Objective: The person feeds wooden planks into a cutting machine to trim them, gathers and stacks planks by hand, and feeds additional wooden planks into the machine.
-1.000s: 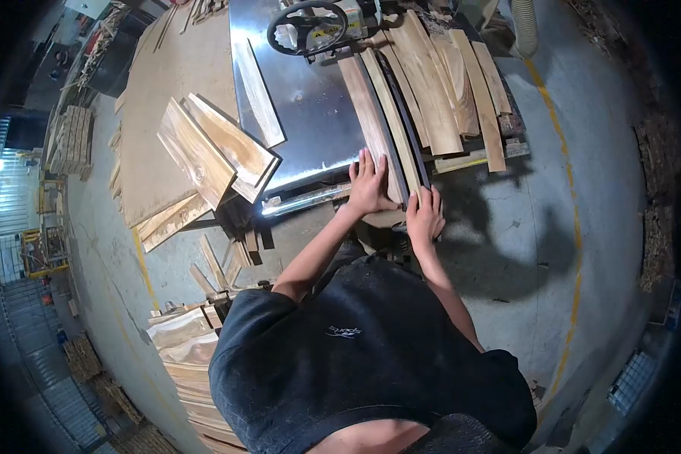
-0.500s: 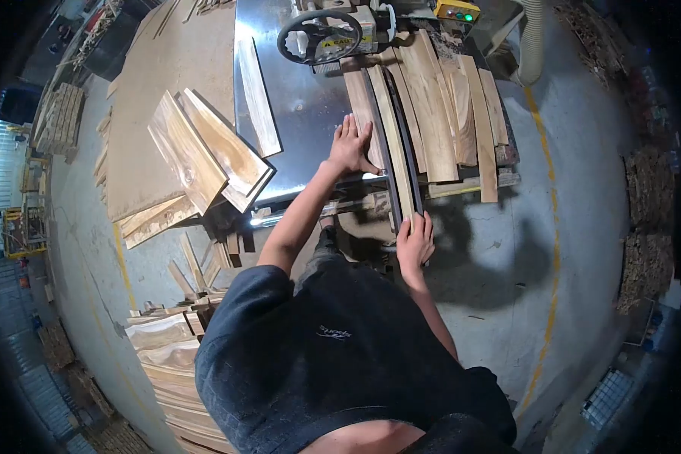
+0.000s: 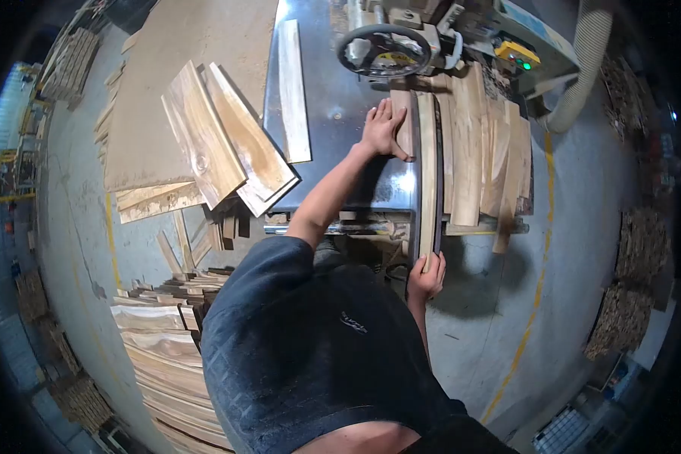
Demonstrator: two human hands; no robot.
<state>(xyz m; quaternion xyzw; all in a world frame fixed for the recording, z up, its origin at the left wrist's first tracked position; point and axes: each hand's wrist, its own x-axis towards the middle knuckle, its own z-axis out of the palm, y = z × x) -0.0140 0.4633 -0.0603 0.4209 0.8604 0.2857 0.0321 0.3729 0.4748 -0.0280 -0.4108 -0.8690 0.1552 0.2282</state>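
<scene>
My left hand [image 3: 386, 130] lies with its fingers spread on a reddish-brown board [image 3: 405, 106], whose far end is beneath the machine. To the right of that board runs a long pale strip [image 3: 427, 166] between dark rails. At the near end of the strip, my right hand [image 3: 427, 276] has its fingers bent around the end; whether they grip the strip or the rail is hard to tell. A black handwheel [image 3: 384, 51] is above my left hand, on the machine over the metal table [image 3: 340, 166].
Several loose boards [image 3: 469, 144] lie right of the rails. More planks [image 3: 204, 136] rest at the table's left, beside a pale strip [image 3: 293, 91]. A board stack [image 3: 166, 363] stands lower left. A ribbed hose [image 3: 586, 68] and a yellow control box [image 3: 517, 54] are upper right.
The reddish-brown board and my left hand have moved forward toward the machine. My right hand has slid back along the pale strip to its near end. The camera view has shifted.
</scene>
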